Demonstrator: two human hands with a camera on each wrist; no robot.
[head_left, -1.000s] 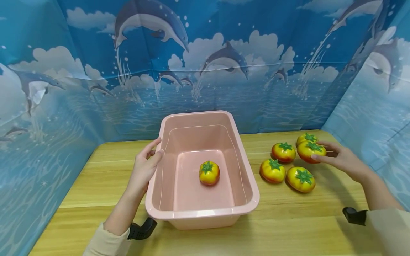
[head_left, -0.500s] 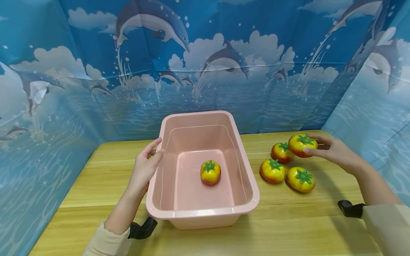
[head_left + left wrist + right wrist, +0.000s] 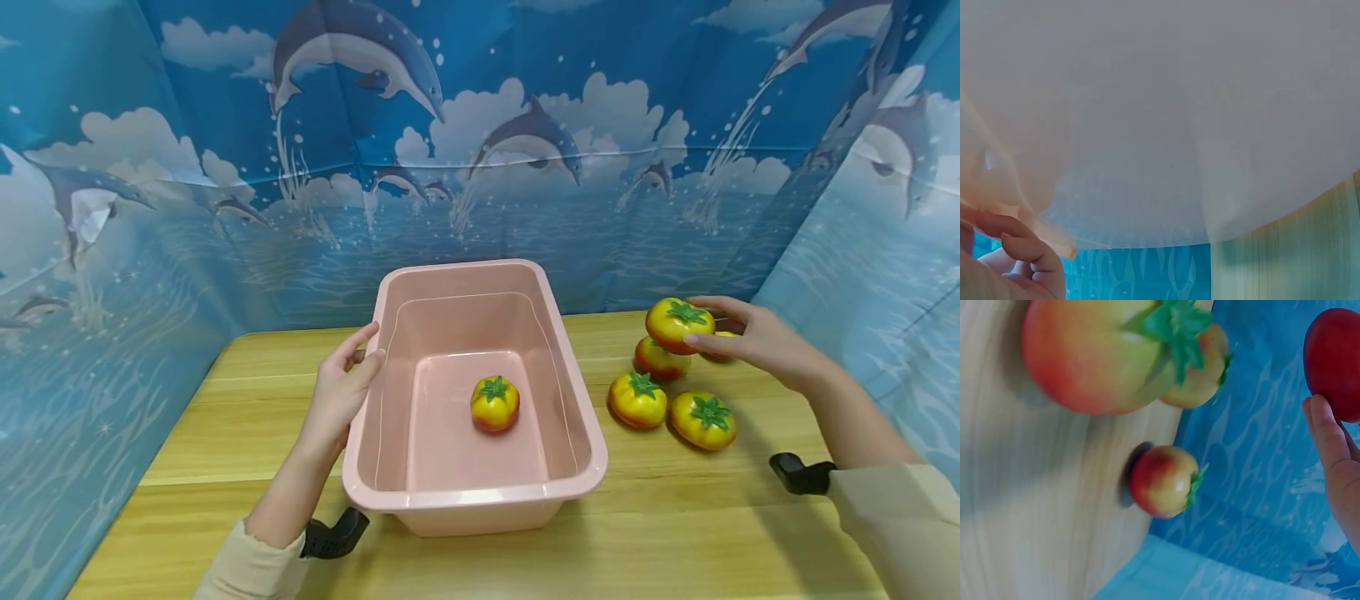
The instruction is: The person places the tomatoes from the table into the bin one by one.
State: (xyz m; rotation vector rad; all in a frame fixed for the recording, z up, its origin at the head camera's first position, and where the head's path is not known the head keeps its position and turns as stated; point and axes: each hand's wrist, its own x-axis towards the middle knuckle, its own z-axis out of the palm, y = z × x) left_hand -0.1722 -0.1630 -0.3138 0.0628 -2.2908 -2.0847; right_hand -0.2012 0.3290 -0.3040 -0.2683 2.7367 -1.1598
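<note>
My right hand (image 3: 768,337) pinches a yellow-and-red tomato (image 3: 663,327) with a green leafy top, held up over another tomato (image 3: 660,363). In the right wrist view, fingertips press against the red underside of the held tomato (image 3: 1337,365). My left hand (image 3: 341,393) grips the left rim of a pink plastic basin (image 3: 480,498), thumb on top. One tomato (image 3: 493,414) lies on the basin floor. Two more, a front-left tomato (image 3: 637,405) and a front-right tomato (image 3: 702,425), stand on the table; a further tomato (image 3: 722,348) is mostly hidden behind my right fingers.
The light wooden table (image 3: 675,525) carries everything. A blue backdrop (image 3: 480,200) printed with dolphins closes off the back and both sides. Black camera mounts, a left one (image 3: 335,533) and a right one (image 3: 801,475), jut from my wrists.
My right hand has lifted its tomato off the table and carried it left, over the neighbouring one, uncovering the one behind. The tomato in the basin has shifted slightly right; my left hand stays put.
</note>
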